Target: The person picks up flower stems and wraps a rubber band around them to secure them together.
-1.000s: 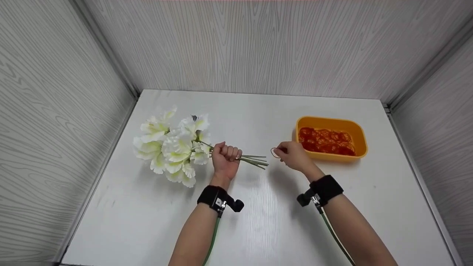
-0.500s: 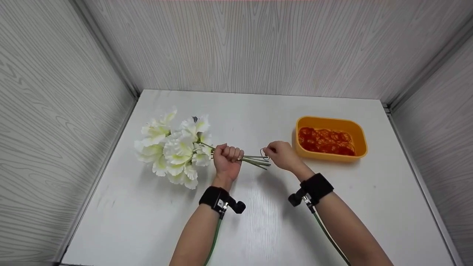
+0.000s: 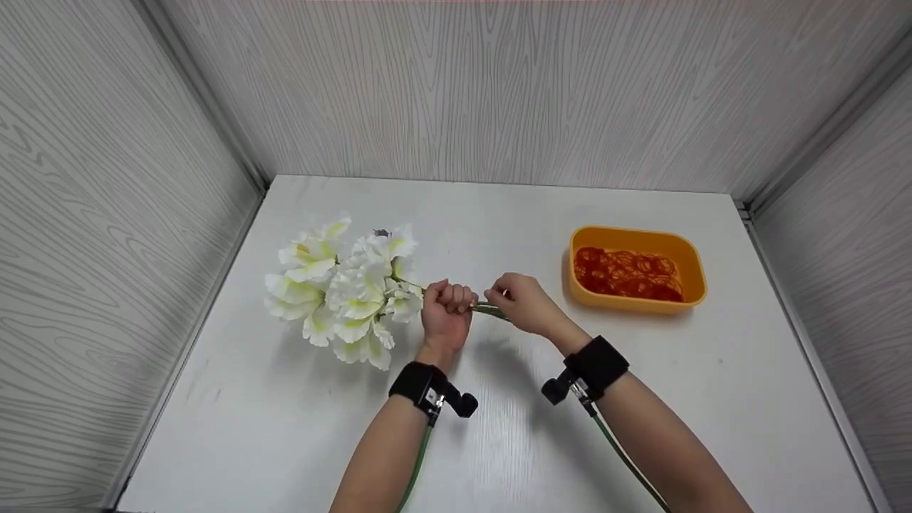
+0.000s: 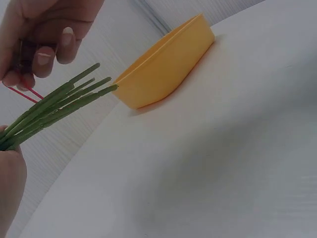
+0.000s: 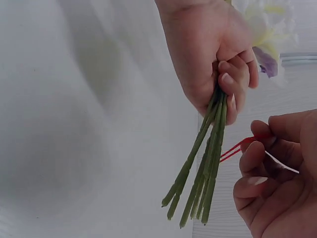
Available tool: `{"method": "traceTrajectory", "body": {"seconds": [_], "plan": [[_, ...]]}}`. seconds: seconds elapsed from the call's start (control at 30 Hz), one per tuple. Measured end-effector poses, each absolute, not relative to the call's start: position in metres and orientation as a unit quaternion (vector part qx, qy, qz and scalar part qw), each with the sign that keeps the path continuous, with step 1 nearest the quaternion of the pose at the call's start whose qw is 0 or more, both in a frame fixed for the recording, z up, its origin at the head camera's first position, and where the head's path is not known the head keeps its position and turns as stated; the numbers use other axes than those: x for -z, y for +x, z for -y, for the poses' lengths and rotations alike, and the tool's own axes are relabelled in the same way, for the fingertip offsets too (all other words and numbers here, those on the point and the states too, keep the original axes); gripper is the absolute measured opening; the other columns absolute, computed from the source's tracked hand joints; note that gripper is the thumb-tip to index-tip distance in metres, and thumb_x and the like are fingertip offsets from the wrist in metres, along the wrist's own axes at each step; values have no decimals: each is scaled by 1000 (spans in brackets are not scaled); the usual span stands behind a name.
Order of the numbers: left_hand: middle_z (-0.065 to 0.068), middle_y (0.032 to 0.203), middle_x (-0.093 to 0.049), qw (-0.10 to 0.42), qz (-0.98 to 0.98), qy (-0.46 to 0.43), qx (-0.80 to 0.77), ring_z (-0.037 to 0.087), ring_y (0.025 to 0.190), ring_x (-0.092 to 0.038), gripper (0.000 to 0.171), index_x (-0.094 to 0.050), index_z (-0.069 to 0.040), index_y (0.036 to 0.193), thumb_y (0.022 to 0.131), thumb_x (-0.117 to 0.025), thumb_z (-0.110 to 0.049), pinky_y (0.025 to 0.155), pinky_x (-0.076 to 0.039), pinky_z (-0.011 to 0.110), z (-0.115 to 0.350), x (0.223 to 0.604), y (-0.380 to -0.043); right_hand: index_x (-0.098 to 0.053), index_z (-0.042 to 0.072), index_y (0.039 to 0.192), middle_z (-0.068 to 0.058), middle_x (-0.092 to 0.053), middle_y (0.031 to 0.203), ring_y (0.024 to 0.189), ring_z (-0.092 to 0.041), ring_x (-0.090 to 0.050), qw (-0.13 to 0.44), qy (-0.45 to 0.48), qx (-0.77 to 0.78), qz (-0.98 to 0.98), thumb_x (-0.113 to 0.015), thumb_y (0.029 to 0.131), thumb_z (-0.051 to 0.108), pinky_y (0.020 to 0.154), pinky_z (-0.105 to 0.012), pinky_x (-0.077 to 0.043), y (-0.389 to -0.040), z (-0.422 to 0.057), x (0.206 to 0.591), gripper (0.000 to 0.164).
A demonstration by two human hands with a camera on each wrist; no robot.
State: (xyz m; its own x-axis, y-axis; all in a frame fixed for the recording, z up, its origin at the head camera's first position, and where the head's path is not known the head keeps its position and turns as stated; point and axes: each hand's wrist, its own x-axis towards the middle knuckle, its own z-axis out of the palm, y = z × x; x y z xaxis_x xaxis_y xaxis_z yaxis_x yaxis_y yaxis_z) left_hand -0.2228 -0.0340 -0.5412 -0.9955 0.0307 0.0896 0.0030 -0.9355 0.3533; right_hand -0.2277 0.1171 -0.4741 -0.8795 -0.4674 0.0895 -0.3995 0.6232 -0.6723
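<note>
My left hand [image 3: 446,313] grips a bunch of white artificial flowers [image 3: 356,299] by the stems, blooms toward the left. The green stem ends [image 5: 205,183] stick out of the fist toward the right. Beside them, my right hand [image 3: 524,303] pinches a red rubber band [image 5: 231,152] between thumb and fingers. The band is pulled taut between these fingertips and the stems, looped around them. In the left wrist view its two strands [image 4: 30,94] run from the fingers to the stems [image 4: 54,106].
A yellow-orange plastic tub [image 3: 634,305] with red rubber bands [image 3: 627,274] heaped in it stands to the right, behind my right hand. The white table [image 3: 285,442] is enclosed by pale wood-grain panels [image 3: 456,92]. A black strap with a green cable is on each wrist.
My right hand has moved left with the rubber band, from apart from the stem ends to over them. The left hand and flowers have shifted slightly right.
</note>
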Motion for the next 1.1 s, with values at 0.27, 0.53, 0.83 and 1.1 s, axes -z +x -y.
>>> {"method": "traceTrajectory", "body": {"seconds": [0.27,0.53,0.83,1.1], "plan": [[0,56,-16,43,-212,65,-974,16,54,-20,36,-19,-12,57,92,-28,-11,60,-28,26,26,541,-215,-63,5,83,0,-55,74,67,-13,-50,33,-261,389,-883,-52,92,14,61,-29,-41,-222,-108,468,17],[0,57,-17,41,-225,57,-972,15,55,-21,37,-18,-11,57,93,-27,-10,61,-27,26,23,537,-215,-61,3,86,-3,-57,79,69,-12,-52,32,-273,434,-858,-52,92,12,61,-28,-44,-214,-104,465,14],[2,57,-14,-38,-141,115,-983,19,56,-19,37,-17,-11,58,94,-21,-13,64,-29,30,44,506,-232,-58,9,110,-2,-57,109,86,-9,-53,17,-377,406,-832,-51,93,12,64,-26,-46,-190,-113,475,19],[2,57,-13,-16,-105,123,-987,19,55,-18,37,-17,-12,58,95,-22,-15,62,-24,31,42,489,-229,-49,14,127,1,-47,128,89,-11,-57,55,-380,443,-810,-52,91,6,69,-30,-48,-190,-123,503,37]]}}
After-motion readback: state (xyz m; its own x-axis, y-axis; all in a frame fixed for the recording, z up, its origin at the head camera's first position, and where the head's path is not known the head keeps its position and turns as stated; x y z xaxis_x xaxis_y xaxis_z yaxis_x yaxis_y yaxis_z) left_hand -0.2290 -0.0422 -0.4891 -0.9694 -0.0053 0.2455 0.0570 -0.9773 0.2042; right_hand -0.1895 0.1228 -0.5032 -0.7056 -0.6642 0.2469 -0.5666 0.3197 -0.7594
